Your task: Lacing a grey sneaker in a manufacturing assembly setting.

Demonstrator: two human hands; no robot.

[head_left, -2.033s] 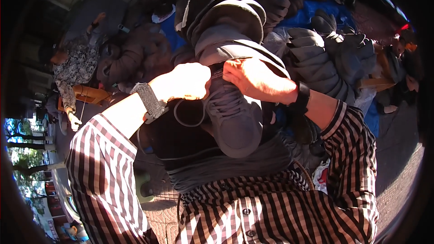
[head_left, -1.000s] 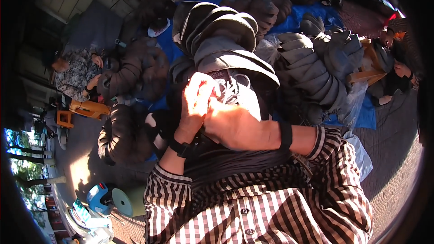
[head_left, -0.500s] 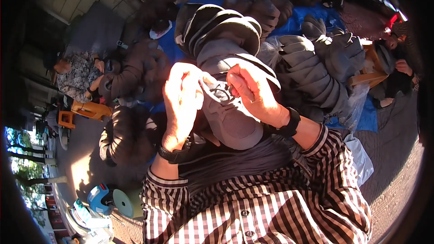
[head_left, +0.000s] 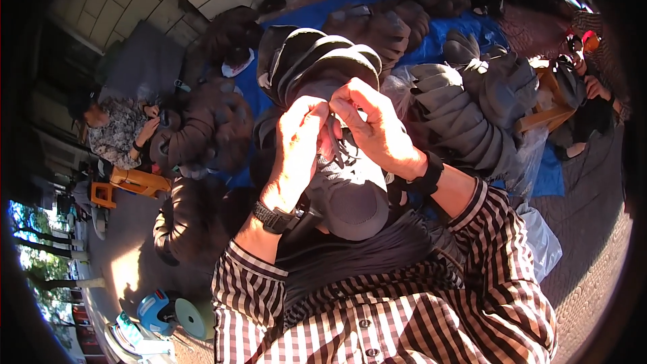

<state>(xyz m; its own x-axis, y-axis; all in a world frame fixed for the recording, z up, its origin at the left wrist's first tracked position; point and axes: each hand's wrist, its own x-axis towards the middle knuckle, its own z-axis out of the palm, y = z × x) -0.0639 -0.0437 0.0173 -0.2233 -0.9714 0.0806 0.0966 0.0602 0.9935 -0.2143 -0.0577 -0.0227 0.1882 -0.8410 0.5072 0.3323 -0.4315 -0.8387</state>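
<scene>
A dark grey shoe (head_left: 350,192) stands in front of my chest with its rounded toe toward me. My left hand (head_left: 296,145) closes on the lace (head_left: 340,152) at the upper left of the shoe. On the right side, my right hand (head_left: 377,128) pinches the same lace between thumb and fingers. Both hands meet above the shoe's tongue, fingertips almost touching. I wear a black watch on the left wrist, a black band on the right, and striped sleeves. A black cloth (head_left: 350,263) lies over my lap under the shoe.
Stacks of dark shoes (head_left: 317,61) and rows of grey soles (head_left: 458,114) lie on a blue tarp (head_left: 472,27). A person in a patterned top (head_left: 118,131) sits at the left by an orange stool (head_left: 131,182). Another person (head_left: 586,87) sits far right.
My hands have risen from the shoe's middle to its upper part and come closer together on the lace. Two seconds ago my arms were spread wider.
</scene>
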